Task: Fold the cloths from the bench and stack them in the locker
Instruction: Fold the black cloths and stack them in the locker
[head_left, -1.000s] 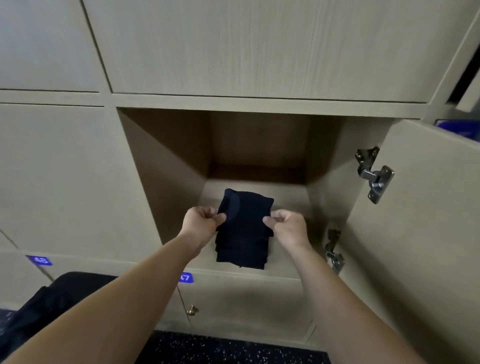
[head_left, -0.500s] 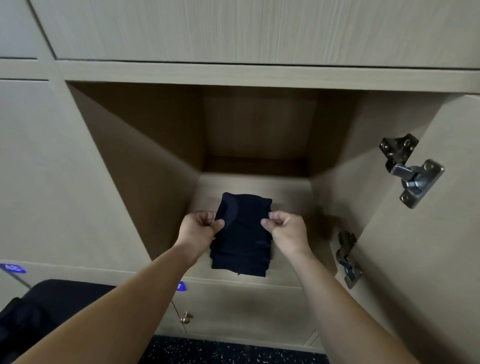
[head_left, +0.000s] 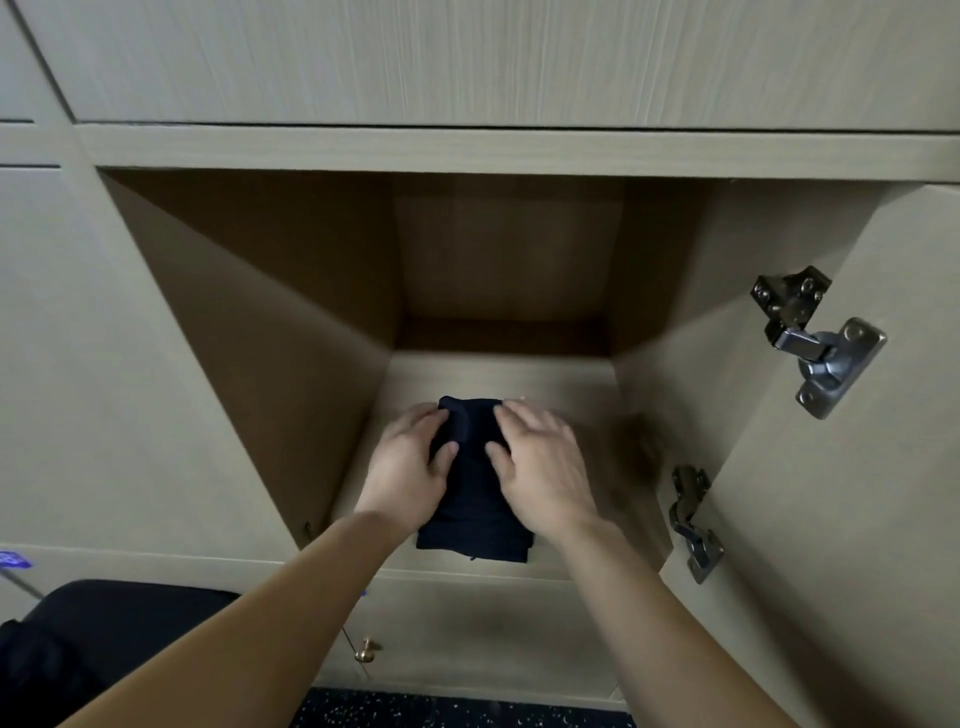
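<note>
The left hand (head_left: 410, 470) and right hand (head_left: 543, 465) are lying flat on the stack of folded dark cloths (head_left: 475, 525), fingers spread, pinching nothing. The stack is resting on the locker floor (head_left: 519, 371), near the locker's front edge. The flat pressure is probably compacting and squaring the layers.

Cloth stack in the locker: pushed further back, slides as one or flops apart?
Probably floppy: the cloth stack is soft folded layers. Likely slides on the smooth locker floor, though top layers may shift; the left hand and right hand pressing flat should steady it.
</note>
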